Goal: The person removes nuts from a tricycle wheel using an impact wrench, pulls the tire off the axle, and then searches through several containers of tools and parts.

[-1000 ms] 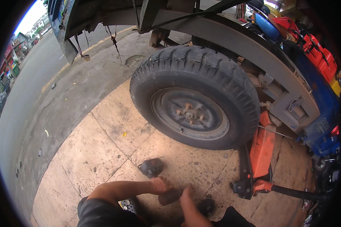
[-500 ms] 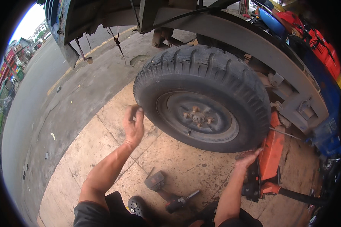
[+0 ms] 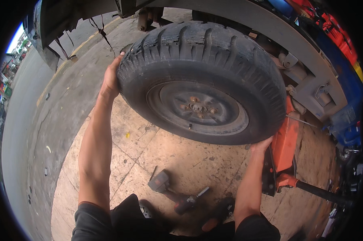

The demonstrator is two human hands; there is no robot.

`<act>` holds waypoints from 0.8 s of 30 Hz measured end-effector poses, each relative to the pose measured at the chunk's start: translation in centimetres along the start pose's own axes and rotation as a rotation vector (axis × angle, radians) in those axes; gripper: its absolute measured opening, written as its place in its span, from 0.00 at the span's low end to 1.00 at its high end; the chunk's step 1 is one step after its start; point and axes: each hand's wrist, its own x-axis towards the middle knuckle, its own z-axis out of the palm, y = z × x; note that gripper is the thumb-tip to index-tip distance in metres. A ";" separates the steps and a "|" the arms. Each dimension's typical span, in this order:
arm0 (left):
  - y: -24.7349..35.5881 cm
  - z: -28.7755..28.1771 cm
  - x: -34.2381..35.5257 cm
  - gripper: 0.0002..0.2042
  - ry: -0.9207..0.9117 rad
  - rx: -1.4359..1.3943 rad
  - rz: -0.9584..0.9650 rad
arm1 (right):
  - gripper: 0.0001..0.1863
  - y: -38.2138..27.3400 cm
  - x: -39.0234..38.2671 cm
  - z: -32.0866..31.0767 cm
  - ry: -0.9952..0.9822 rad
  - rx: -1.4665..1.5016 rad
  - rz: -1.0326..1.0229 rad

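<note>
Wheel (image 3: pixel 197 103): held between the two hands, in front of the grey vehicle beam (image 3: pixel 270 29); its black tyre (image 3: pixel 205 60) has deep tread blocks, and rusty nuts (image 3: pixel 194 99) ring the hub.
Left hand (image 3: pixel 112 76): presses against the tyre's left edge, arm stretched up; most fingers are hidden behind the rubber, so their spread cannot be told.
Right hand (image 3: pixel 262 144): sits under the wheel's lower right edge, supporting it from below; the fingers go out of sight, so how far they open cannot be told.
Change, left hand: half a second ago it is in the air just beside the wheel; now it touches the tread.
Change, right hand: it stays at the wheel's lower right, now reaching farther under.
Change, both: a second ago they are down at the power tool (image 3: pixel 174 196).
Power tool: lies on the paved floor (image 3: pixel 149 148) below the wheel, its socket pointing toward the wheel's right side.
Orange jack (image 3: pixel 285 148): just right of the wheel, near the right hand, with a black handle (image 3: pixel 322 193) running off rightward.
Yellow leaf (image 3: pixel 128 135): on the paving, left below the wheel.
Road (image 3: pixel 18 104): well left of the wheel.
</note>
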 end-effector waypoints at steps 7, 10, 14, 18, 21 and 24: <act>-1.8 -4.4 -6.5 0.20 0.078 0.101 0.150 | 0.35 1.5 -3.8 -6.2 -0.075 0.074 0.042; -3.2 -7.2 -8.1 0.20 0.136 0.064 0.146 | 0.34 1.1 -6.7 -3.3 0.051 0.113 0.035; -3.1 -10.8 -8.2 0.22 0.115 0.075 0.157 | 0.32 1.3 -6.1 -1.8 -0.026 -0.034 -0.029; -1.2 -10.4 -9.9 0.28 0.044 0.129 0.138 | 0.28 0.4 -6.4 0.3 -0.110 -0.035 -0.025; 1.7 -9.3 -12.5 0.32 -0.020 0.387 0.412 | 0.26 0.5 -8.9 2.7 -0.039 -0.113 -0.085; 3.5 -11.6 -15.5 0.35 0.117 0.603 0.678 | 0.28 0.9 -14.6 9.2 -0.204 -0.389 -0.268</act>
